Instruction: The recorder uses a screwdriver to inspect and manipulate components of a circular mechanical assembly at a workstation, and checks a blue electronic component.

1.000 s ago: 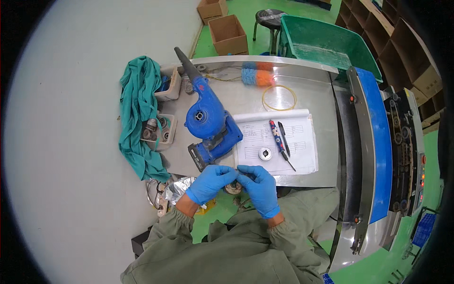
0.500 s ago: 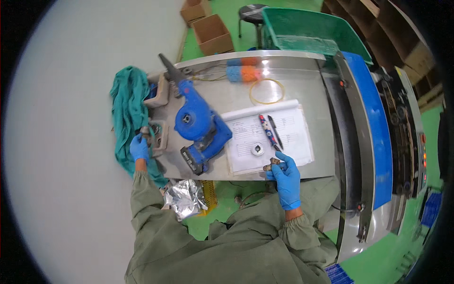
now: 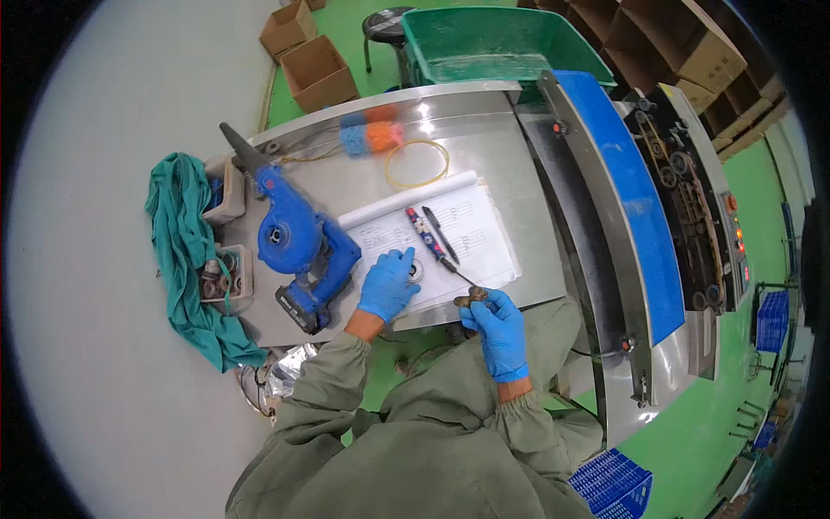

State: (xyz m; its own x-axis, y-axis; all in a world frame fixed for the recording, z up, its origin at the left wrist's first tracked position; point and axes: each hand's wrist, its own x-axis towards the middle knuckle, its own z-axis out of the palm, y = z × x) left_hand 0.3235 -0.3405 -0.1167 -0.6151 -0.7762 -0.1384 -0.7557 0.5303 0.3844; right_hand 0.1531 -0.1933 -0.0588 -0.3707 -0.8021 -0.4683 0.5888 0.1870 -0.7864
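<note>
Evidently, the ring (image 3: 417, 272) is the point of contact: it lies flat on the papers (image 3: 493, 255), toward the bench's (image 3: 501, 147) front edge. The left hand (image 3: 389, 284) is over its left side, fingers loosely bent and partly spread; whether they grip the ring or only rest against it cannot be determined, the undersides being hidden. Judged sound practice: thumb and forefinger on opposite sides of the rim, pressure even, papers not dragged along.

The right hand (image 3: 499, 333) has thumb and fingers closed in a pinch on a brown fitting (image 3: 471, 298), held out at the bench's front edge. The exposed end is unobstructed, which favours good control; the grip is best kept firm, as the fitting looks worn and possibly slippery.

The screwdriver (image 3: 426, 233) lies on the papers beyond the ring, its shaft angled toward the fitting; contact between them cannot be confirmed. This is the likeliest snag, so the fingers should pass clear of it. The pen (image 3: 440, 233) lies just beside its handle.

The blower (image 3: 290, 232) occupies the bench left of the papers. A bin (image 3: 249, 281) stands at the left edge, beside a green cloth (image 3: 177, 225).
</note>
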